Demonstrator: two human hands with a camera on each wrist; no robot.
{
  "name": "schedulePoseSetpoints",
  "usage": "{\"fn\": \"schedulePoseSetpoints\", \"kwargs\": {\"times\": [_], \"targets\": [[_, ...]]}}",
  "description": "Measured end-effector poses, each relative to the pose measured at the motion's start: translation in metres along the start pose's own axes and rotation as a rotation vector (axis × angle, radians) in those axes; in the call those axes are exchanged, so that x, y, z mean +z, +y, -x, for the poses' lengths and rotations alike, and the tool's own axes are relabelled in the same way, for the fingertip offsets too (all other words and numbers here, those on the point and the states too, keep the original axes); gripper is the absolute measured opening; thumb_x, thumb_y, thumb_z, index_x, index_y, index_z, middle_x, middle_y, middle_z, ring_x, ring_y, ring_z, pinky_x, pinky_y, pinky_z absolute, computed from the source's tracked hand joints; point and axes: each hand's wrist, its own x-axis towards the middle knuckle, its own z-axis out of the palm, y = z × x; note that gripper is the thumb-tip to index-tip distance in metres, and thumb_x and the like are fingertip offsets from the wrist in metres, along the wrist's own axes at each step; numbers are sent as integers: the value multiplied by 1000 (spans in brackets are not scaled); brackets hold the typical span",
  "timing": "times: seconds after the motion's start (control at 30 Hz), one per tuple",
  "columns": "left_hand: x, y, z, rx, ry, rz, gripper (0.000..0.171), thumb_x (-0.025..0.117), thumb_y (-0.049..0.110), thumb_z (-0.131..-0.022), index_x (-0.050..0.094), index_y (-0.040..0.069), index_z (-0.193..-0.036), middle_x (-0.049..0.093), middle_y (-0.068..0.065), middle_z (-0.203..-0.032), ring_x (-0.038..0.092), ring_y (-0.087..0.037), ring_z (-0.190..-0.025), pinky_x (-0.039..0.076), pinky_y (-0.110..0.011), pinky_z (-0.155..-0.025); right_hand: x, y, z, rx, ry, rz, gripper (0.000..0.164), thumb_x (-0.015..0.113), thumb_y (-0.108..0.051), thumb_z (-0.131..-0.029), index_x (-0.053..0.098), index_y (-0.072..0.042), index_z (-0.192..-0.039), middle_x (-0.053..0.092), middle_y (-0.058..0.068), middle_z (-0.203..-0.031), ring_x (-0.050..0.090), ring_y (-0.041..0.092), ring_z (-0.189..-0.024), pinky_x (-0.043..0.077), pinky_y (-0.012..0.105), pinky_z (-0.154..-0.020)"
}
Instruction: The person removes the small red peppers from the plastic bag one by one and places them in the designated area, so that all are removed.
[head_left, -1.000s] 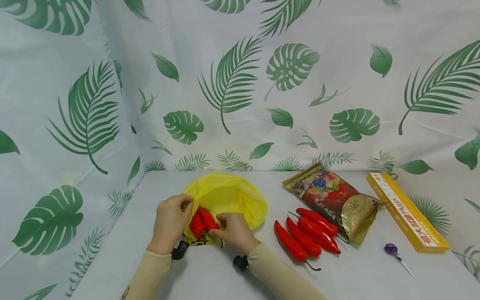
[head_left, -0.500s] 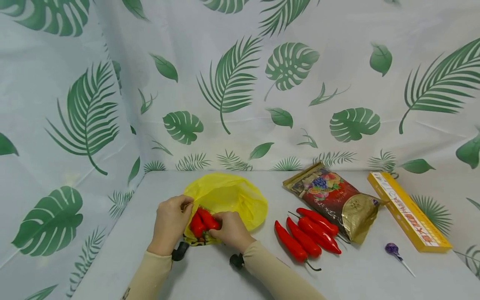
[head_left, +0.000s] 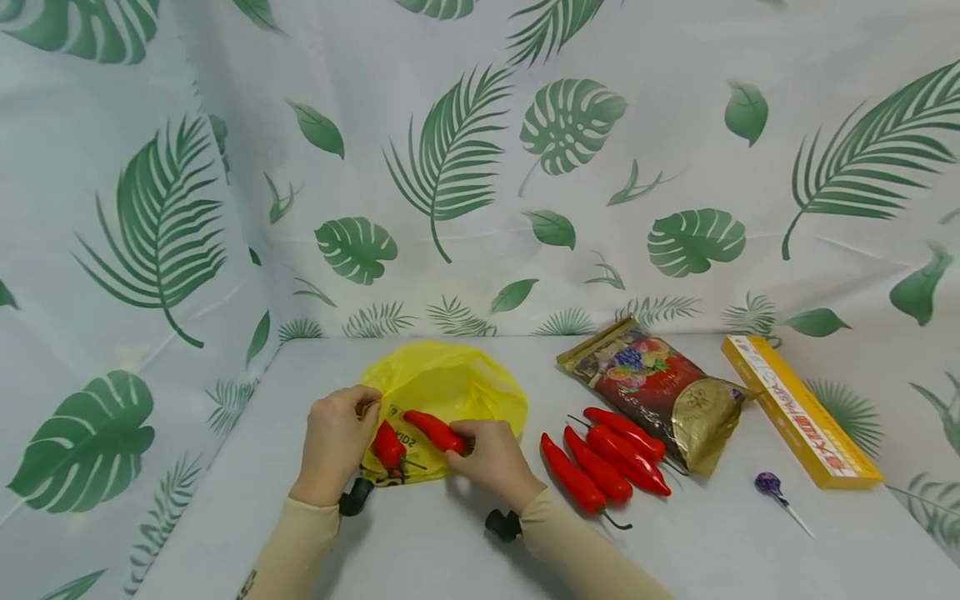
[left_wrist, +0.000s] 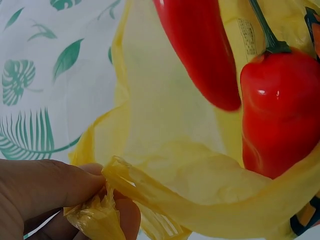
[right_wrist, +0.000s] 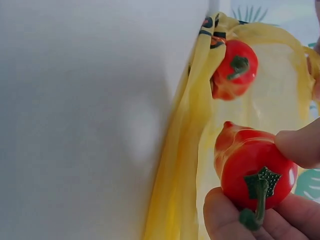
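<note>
My left hand (head_left: 335, 442) pinches the gathered edge of a yellow plastic bag (head_left: 442, 367), whose mouth lies open toward me. In the left wrist view, crumpled yellow film (left_wrist: 100, 215) sits between thumb and finger. My right hand (head_left: 495, 458) holds a red chili pepper (head_left: 431, 427) near its stem end, over the bag's opening. The right wrist view shows this pepper (right_wrist: 257, 172) gripped by thumb and fingers, green stem toward the camera. A second red pepper (head_left: 388, 447) lies in the bag's mouth near my left hand, its stem pointing out.
Several red peppers (head_left: 600, 467) lie in a group right of my right hand. Behind them is a dark red and gold snack bag (head_left: 660, 387). Farther right are a yellow pasta box (head_left: 802, 412) and a purple lollipop (head_left: 768, 483). A leaf-patterned cloth (head_left: 480, 167) hangs behind the table.
My right hand has gripped one of the bag's two peppers and moved it right and slightly up, apart from the other. My left hand keeps hold of the bag's edge.
</note>
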Motion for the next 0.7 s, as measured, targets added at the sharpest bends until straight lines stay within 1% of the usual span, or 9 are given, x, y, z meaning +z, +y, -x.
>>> {"fn": "schedulePoseSetpoints", "kwargs": {"times": [0.17, 0.23, 0.3, 0.43, 0.53, 0.6, 0.7], "targets": [[0, 1, -3, 6, 4, -5, 12, 82, 0, -85, 81, 1, -97, 80, -15, -90, 77, -26, -76, 66, -41, -69, -16, 5, 13, 15, 23, 25, 39, 82, -17, -86, 76, -4, -123, 79, 9, -112, 65, 12, -83, 56, 20, -72], [1, 1, -3, 10, 7, -5, 12, 82, 0, -85, 81, 1, -97, 80, -15, -90, 77, -26, -76, 66, -41, -69, -22, 7, 19, 27, 34, 43, 39, 82, -18, -87, 76, -5, -123, 79, 8, -113, 64, 11, -83, 56, 21, -72], [1, 1, -3, 11, 5, -3, 12, 82, 0, -86, 81, 1, -97, 80, -15, -90, 77, -26, -76, 66, -41, -69, -27, 9, 27, 41, 50, 53, 39, 83, -18, -86, 76, -5, -123, 79, 8, -112, 65, 11, -83, 58, 23, -72], [2, 1, -2, 6, 0, 5, 12, 82, 0, -86, 81, 0, -98, 80, -15, -91, 77, -26, -77, 66, -41, -70, -38, 14, 43, 83, 58, 56, 41, 85, -18, -85, 76, -5, -124, 79, 9, -111, 71, 12, -87, 65, 30, -77], [2, 2, -1, 2, 0, 7, 13, 83, 0, -85, 81, 1, -98, 80, -15, -90, 77, -26, -77, 66, -41, -70, -43, 18, 56, 102, 58, 59, 42, 85, -17, -85, 76, -4, -123, 79, 10, -112, 74, 14, -88, 67, 33, -78], [2, 2, 0, 4, 2, 7, 13, 83, 0, -85, 81, 1, -98, 80, -15, -90, 77, -26, -77, 66, -41, -69, -47, 21, 65, 107, 63, 64, 42, 86, -16, -84, 76, -4, -122, 79, 10, -111, 74, 13, -86, 67, 33, -77], [2, 2, 1, 9, 3, 10, 13, 82, -1, -85, 81, 1, -97, 80, -15, -89, 76, -25, -76, 66, -40, -68, -51, 26, 79, 131, 79, 101, 42, 88, -17, -82, 78, -6, -121, 80, 7, -109, 69, 8, -80, 65, 26, -72]]}}
